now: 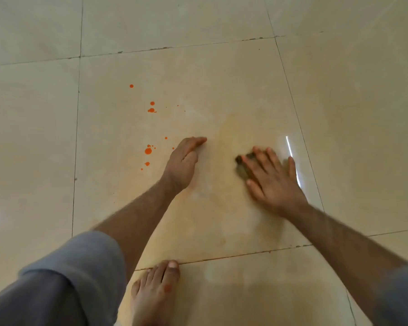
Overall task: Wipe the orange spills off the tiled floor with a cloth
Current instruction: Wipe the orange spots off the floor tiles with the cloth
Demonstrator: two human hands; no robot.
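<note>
A person crouches over a glossy tiled floor [222,78], mid-wipe. At right of centre in the frame, the right hand [272,178] lies flat with fingers spread, pressing a small dark cloth [242,165] against the tile; only the cloth's left edge shows beyond the fingertips, and the hand is blurred. The left hand [184,161], just left of centre, rests edge-on against the floor with fingers straight and together, holding nothing, seemingly bracing the body. Between and below the two hands a pale yellowish smear [229,130] tints the tile, which suggests this patch has been gone over but not left fully clean. The orange spills [148,151] remain as distinct drops left of the left hand, with more scattered up toward the upper left of centre [152,110]. A bare foot [156,290] stands at the bottom of the frame, a reddish spot on it. The next move likely calls for carrying the cloth leftward past the bracing hand to reach those drops, then rubbing out the smear.
</note>
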